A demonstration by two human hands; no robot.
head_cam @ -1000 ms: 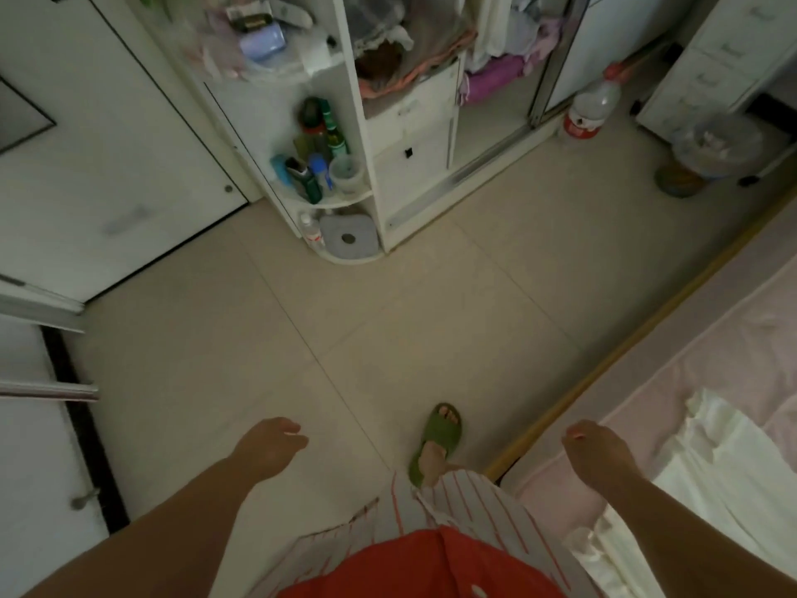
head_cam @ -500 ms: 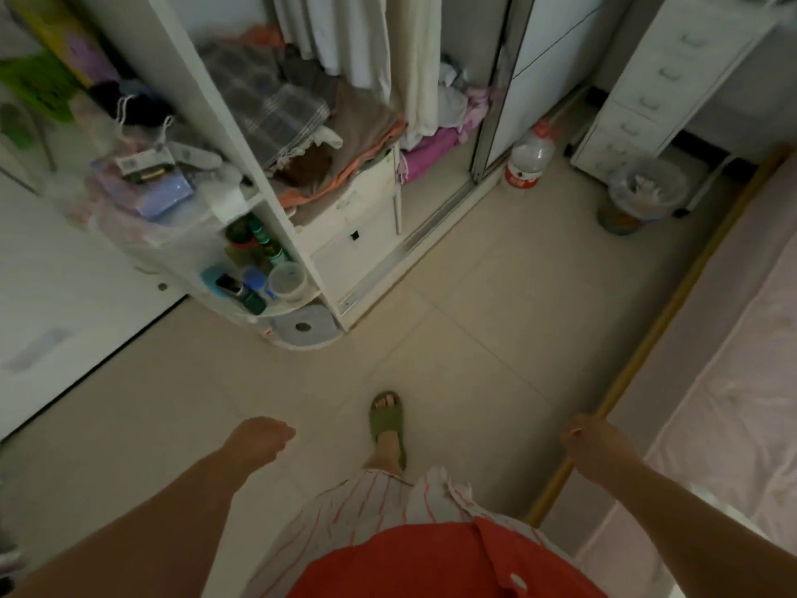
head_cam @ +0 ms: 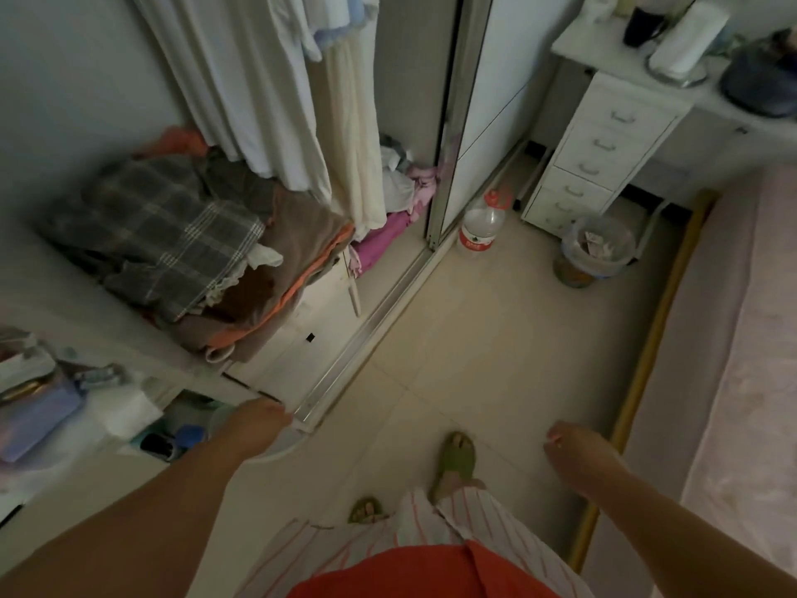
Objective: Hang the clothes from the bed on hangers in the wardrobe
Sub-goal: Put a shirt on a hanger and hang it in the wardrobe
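The open wardrobe (head_cam: 414, 101) fills the upper left, with white and cream garments (head_cam: 276, 92) hanging inside. A pile of folded clothes (head_cam: 194, 248), plaid and brown, lies on its drawer unit. The bed (head_cam: 742, 338) with a pink sheet runs down the right edge; no loose clothes show on it here. My left hand (head_cam: 258, 422) hangs low near the wardrobe's bottom corner, fingers loosely curled, holding nothing. My right hand (head_cam: 578, 455) hangs beside the bed's edge, relaxed and empty. No hanger is in either hand.
A water bottle (head_cam: 481, 226) stands on the floor by the sliding mirror door (head_cam: 483, 105). A bin (head_cam: 591, 252) sits beside a white drawer chest (head_cam: 604, 153). Cluttered corner shelves (head_cam: 64, 407) are at the left. My feet wear green slippers (head_cam: 455, 457).
The view has swung up and right from the floor and shelves towards the wardrobe interior. I have stepped closer to it; the white garment on the bed has left the view. Both hands stay empty.
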